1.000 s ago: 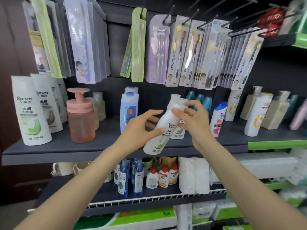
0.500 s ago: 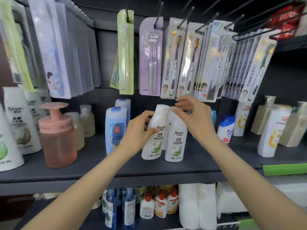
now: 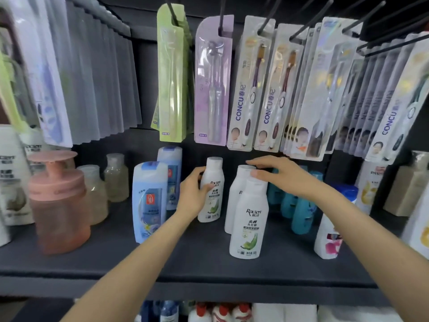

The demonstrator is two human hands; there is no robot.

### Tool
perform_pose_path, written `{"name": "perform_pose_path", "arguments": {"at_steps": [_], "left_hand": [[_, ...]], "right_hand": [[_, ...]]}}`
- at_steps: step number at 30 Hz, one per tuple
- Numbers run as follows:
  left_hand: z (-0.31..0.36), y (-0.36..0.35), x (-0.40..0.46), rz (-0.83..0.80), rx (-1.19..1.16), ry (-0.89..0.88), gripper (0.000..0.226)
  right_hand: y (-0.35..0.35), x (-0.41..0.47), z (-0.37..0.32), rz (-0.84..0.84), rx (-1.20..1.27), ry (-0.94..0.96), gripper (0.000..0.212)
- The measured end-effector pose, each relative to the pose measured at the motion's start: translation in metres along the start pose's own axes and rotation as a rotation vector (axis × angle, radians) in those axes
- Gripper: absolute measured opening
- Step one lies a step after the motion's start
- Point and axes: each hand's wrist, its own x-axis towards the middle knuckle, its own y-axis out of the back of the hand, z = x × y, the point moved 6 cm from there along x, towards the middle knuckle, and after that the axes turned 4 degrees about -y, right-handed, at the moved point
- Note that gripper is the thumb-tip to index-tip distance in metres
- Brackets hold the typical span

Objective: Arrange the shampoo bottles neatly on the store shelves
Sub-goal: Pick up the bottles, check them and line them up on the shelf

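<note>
On the middle shelf: the work was centred among three white shampoo bottles.
Left hand (image 3: 193,194): was wrapped around the rear white bottle (image 3: 211,189), fingers curled on its left side, the bottle upright and set back on the grey shelf (image 3: 197,263).
Right hand (image 3: 285,176): was held flat and relaxed, fingertips laid near the caps of the middle white bottle (image 3: 239,196) and the front white bottle (image 3: 251,217); nothing was gripped.
Bottle positions: the front and middle bottles were stood one behind the other; the rear bottle was apart, to their left.
Neighbours: blue bottles (image 3: 151,201) were stood to the left, teal bottles (image 3: 299,210) just behind the right wrist, toothbrush packs (image 3: 246,89) hung above.
Step judged: the held bottle was probably being lined up with its pair.
Advice: it should be slid low, label kept forward, and the two caps steadied so that neither is toppled.
</note>
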Motion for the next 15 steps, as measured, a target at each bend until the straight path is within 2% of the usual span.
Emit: {"name": "perform_pose_path", "arguments": {"at_steps": [2, 11, 15], "left_hand": [[-0.005, -0.005, 0.008, -0.031, -0.031, 0.015, 0.045], [-0.022, -0.026, 0.014, -0.177, 0.011, 0.037, 0.054], [-0.033, -0.028, 0.013, -0.166, -0.013, 0.093, 0.046]], "right_hand": [[-0.003, 0.002, 0.005, -0.012, 0.035, 0.002, 0.028], [-0.005, 0.003, 0.010, 0.003, 0.103, 0.017, 0.027], [-0.003, 0.004, 0.010, 0.017, 0.112, 0.021, 0.025]]}}
